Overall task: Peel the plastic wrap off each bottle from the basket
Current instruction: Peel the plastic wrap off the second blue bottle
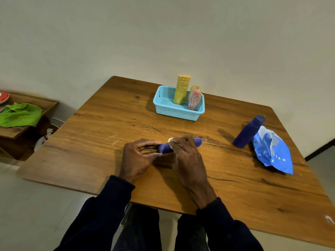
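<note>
Near the middle of a wooden table (108, 124), a person holds a blue bottle (164, 148) lying on its side: the left hand (137, 158) pinches its left end and the right hand (186, 156) curls over its middle. Farther back, a light blue basket (178, 113) holds an upright yellow bottle (182, 89) and a pink bottle (194, 98), both wrapped in clear plastic. At the right, a dark blue bottle (249, 132) stands touching a crumpled blue plastic wrapper (273, 151).

The basket (178, 113) is light blue, with a yellow bottle (181, 89) and a white-lined pink bottle (194, 99) inside. The held bottle (164, 148) is dark blue, the tabletop (108, 124) brown.
</note>
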